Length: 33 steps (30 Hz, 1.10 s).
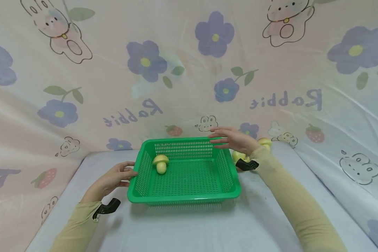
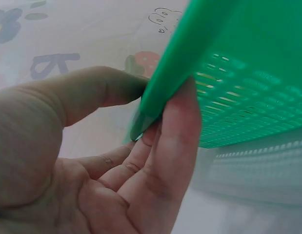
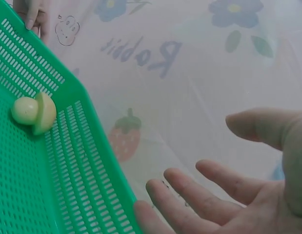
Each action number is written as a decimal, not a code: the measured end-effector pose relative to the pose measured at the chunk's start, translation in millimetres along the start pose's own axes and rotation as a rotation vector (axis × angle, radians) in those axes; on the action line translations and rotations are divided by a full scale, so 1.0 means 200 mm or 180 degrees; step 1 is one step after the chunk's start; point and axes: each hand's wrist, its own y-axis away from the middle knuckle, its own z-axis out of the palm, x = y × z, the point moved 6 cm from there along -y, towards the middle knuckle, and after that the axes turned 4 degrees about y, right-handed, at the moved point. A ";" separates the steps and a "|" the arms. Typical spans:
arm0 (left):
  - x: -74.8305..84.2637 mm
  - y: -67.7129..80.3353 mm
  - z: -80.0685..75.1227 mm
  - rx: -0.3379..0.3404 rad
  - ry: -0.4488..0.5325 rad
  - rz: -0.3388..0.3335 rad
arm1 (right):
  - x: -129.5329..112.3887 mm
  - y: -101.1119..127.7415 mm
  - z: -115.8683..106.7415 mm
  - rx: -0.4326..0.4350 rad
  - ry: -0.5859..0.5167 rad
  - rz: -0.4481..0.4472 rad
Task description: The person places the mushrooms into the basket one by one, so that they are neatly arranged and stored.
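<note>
A green plastic basket (image 1: 184, 200) with slotted walls stands in the middle, seen from above in the head view. Near its left wall lies a pale yellow mushroom (image 1: 161, 164), its rounded cap toward the back. My left hand (image 1: 111, 180) holds the basket's left rim. In the left wrist view the thumb presses one face of the rim (image 2: 172, 68) while the fingers curl beneath it. My right hand (image 1: 231, 139) hovers by the back right corner of the basket, fingers spread and nothing in them. The right wrist view shows the same mushroom (image 3: 36, 113) inside the basket.
Behind my right wrist, right of the basket, sit more pale yellow pieces, one round (image 1: 238, 156) and one with a mushroom-like cap (image 1: 264, 141), partly hidden by the arm. A white table (image 1: 182, 231) carries everything. A printed curtain (image 1: 182, 94) hangs behind and at both sides.
</note>
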 end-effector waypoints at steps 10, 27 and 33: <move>0.04 0.01 0.00 0.0029 -0.0112 0.0001 | 0.03 0.15 -0.18 0.0193 0.0039 -0.0041; 0.04 0.02 0.01 -0.0032 -0.0121 -0.0003 | 0.18 0.45 -0.44 0.0672 0.0168 0.0041; 0.03 0.03 0.01 -0.0021 -0.0123 -0.0010 | 0.27 0.55 -0.51 0.0860 0.0189 0.0111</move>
